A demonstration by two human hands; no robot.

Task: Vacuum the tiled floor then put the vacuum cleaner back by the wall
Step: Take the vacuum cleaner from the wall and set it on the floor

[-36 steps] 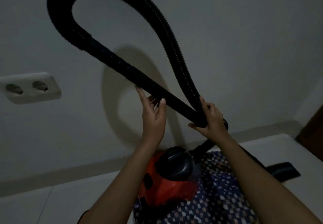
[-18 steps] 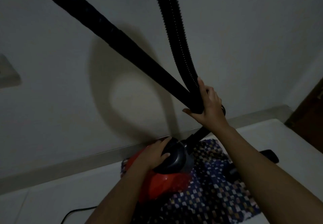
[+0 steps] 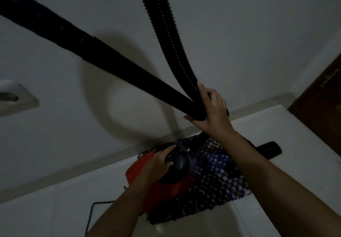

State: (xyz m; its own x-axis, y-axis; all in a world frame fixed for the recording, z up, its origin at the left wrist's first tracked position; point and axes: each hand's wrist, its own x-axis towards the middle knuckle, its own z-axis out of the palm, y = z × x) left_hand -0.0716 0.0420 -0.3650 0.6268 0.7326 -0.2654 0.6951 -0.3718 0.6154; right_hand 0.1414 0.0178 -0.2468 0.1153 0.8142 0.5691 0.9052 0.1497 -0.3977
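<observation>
Vacuum cleaner (image 3: 162,185) was parked on a patterned mat (image 3: 217,177) beside the wall (image 3: 239,33), apparently for storage. Its top handle was clasped by the left hand (image 3: 156,162); hose (image 3: 166,33) and tube (image 3: 110,61) were gripped together in the right hand (image 3: 212,111), likely to keep them off the floor (image 3: 46,214).

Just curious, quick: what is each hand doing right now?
Left hand: closed on the vacuum's dark handle.
Right hand: closed around the hose and wand.
</observation>
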